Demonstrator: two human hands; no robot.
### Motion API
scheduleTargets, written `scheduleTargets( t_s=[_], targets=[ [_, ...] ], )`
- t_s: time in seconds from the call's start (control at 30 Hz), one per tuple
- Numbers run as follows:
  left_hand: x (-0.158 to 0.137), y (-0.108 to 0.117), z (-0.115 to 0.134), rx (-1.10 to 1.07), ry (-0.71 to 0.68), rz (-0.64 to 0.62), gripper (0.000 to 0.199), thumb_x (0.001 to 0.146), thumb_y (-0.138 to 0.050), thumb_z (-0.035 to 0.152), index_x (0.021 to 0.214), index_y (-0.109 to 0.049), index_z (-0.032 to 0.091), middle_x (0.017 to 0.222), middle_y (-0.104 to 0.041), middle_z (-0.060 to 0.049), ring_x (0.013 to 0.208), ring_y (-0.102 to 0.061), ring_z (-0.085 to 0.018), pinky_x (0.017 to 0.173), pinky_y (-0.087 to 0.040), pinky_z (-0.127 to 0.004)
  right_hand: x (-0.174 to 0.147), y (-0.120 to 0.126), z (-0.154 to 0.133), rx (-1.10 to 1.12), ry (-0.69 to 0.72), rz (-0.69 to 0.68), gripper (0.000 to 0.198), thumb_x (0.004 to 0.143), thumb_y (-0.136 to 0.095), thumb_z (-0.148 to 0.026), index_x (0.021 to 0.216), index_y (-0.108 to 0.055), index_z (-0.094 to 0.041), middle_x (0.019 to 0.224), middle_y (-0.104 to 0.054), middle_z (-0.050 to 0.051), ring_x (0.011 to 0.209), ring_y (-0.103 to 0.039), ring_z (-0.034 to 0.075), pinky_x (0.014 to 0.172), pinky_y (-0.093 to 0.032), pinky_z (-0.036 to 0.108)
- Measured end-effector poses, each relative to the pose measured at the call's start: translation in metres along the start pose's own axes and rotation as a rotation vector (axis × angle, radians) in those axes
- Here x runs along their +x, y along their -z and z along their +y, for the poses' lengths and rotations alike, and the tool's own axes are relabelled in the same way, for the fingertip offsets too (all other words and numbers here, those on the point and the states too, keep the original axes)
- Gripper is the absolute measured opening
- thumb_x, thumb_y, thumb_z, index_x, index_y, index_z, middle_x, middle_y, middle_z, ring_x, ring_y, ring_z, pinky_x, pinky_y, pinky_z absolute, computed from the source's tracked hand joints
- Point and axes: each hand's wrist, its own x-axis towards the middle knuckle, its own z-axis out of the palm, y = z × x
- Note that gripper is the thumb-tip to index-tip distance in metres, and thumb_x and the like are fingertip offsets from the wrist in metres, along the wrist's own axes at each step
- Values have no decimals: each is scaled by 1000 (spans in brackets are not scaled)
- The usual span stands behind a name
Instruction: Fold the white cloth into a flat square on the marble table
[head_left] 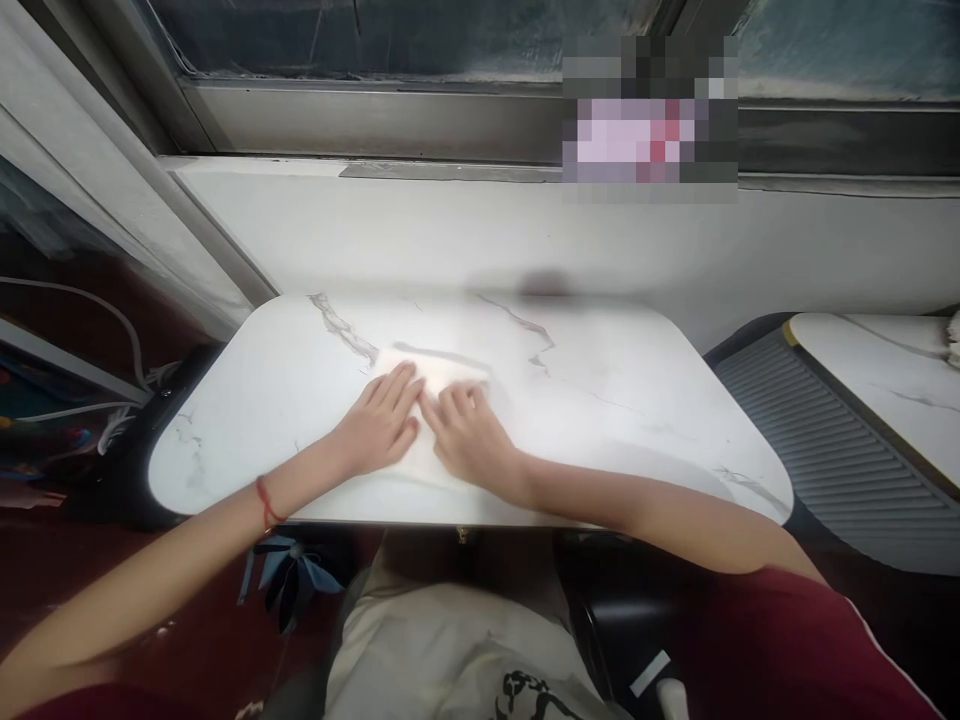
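Observation:
A pale cream sheet [424, 462], cloth or paper, lies flat on the white marble-patterned tabletop [615, 400]. My left hand [382, 420] rests on its left part, palm down, fingers stretched out. On the right part lies my right hand [469, 430], its thumb extended toward the left fingertips and its other fingers bent down onto the sheet. Both hands touch the sheet without visibly gripping it. The sheet's middle and right edge are partly covered by the hands.
A white wall and window frame [375, 125] border the table's far side. To the right, past a ribbed grey surface [832, 450], stands another marble-patterned top [885, 390]. Cables [90, 290] hang at left. A blue-and-black object [292, 580] is below the front edge.

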Motion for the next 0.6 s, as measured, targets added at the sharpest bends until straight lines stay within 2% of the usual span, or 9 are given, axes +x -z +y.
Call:
scheduleTargets(
  t_s=[0.2,0.37,0.6],
  targets=[
    [50,-16,-15,70,-2,45,60,95,-35,27,151,-46,7,163,-38,-22,156,-30,-30,123,-32,-50,38,-20,26,66,-176,-52,51,99,-37,-23,142,-52,1,117,-62,27,101,-54,35,85,-37,47],
    [92,-27,-26,91,46,66,60,94,-35,26,149,-46,4,163,-38,-24,155,-34,-29,122,-30,-47,65,-39,52,99,-284,-43,48,102,-31,-24,139,-54,-4,125,-58,28,106,-51,36,86,-33,46],
    [149,-45,-38,68,165,101,60,93,-37,25,147,-46,0,162,-36,-28,154,-34,-31,122,-27,-49,102,-56,103,181,-308,-78,47,94,-44,-18,138,-58,-10,125,-57,24,108,-48,35,88,-32,43]
  ],
)
